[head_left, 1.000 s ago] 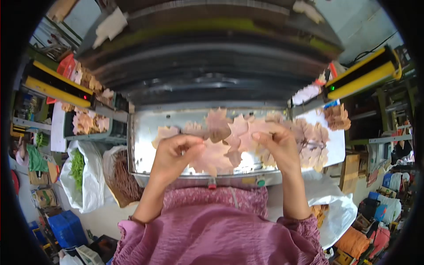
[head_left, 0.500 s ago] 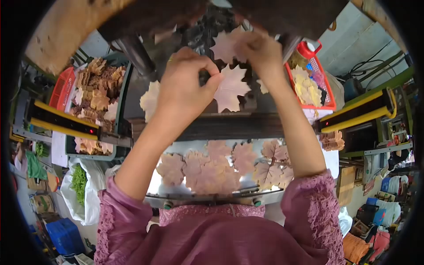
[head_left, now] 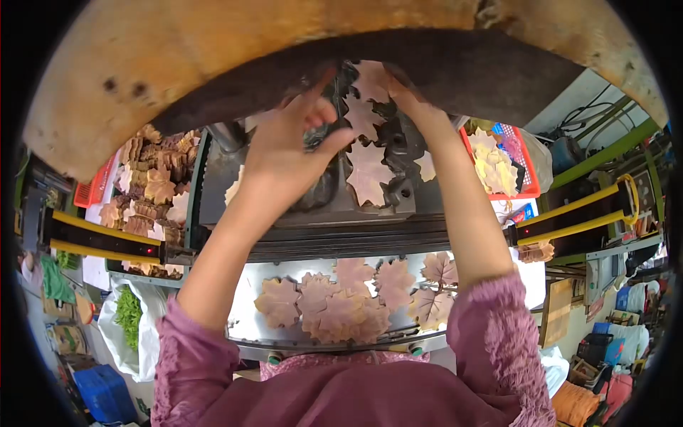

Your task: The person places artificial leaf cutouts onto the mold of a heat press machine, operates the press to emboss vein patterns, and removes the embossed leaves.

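Observation:
Three pinkish leaf pieces lie in a row on the dark metal mould of a press [head_left: 306, 203]. The nearest leaf [head_left: 368, 173] is beside my left hand [head_left: 295, 142], whose thumb and fingers are apart with nothing between them; its fingertips are blurred. My right hand [head_left: 409, 96] reaches to the farthest leaf [head_left: 371, 80]; its fingers are smeared and partly hidden under the press's upper edge. On the shiny metal tray [head_left: 245, 313] in front lie several more leaves [head_left: 334, 313], some overlapping, two with dark veins at the right [head_left: 431, 306].
A green crate [head_left: 196, 206] of stacked brown leaves stands left, a red basket [head_left: 528, 167] of yellowish leaves right. Yellow-edged bars [head_left: 107, 238] [head_left: 569, 213] flank the press. A white sack [head_left: 146, 320] holds green sprigs. The wooden upper block [head_left: 284, 35] hangs overhead.
Both hands have moved from the front tray into the press, and the leaves now lie in a row on the mould. Since the last frame, my left hand's thumb has parted from its fingers.

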Demonstrator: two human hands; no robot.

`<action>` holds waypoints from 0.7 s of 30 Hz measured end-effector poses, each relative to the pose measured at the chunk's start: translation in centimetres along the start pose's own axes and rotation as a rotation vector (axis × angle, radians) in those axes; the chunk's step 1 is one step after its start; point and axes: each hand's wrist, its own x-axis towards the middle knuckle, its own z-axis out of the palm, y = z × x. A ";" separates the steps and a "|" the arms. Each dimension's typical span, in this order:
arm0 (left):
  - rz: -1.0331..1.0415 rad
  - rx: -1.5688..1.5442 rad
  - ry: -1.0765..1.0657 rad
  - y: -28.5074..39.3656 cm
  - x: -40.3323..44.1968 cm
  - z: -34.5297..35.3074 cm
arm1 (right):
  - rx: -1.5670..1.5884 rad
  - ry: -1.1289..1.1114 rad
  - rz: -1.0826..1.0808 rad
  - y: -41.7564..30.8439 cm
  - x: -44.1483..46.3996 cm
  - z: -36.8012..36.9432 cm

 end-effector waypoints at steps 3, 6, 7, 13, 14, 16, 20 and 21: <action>-0.060 0.033 -0.028 -0.5 2.0 -0.5 | -0.494 0.110 -0.057 -2.0 2.5 2.6; 0.059 -0.013 0.197 -3.9 -1.6 -3.6 | -0.439 0.267 -0.212 -1.7 3.5 1.7; 0.050 0.107 0.255 -6.2 -2.7 -4.6 | -0.412 0.326 -0.288 -1.5 3.2 1.3; -0.076 0.457 0.189 -12.2 -5.8 -3.0 | -0.135 -0.127 -0.073 0.5 -0.1 3.3; -0.081 0.450 0.193 -12.2 -5.7 -3.0 | -0.137 -0.133 -0.080 -0.2 0.3 2.8; -0.148 0.435 0.150 -12.0 -5.4 -3.2 | -0.177 -0.112 -0.043 -1.8 1.0 1.5; -0.204 0.275 0.154 -11.5 -6.2 -4.3 | -0.308 -0.089 -0.076 -3.6 0.8 -1.2; -0.175 0.125 0.197 -11.3 -6.8 -4.7 | -0.302 -0.100 -0.084 -4.5 0.3 -2.7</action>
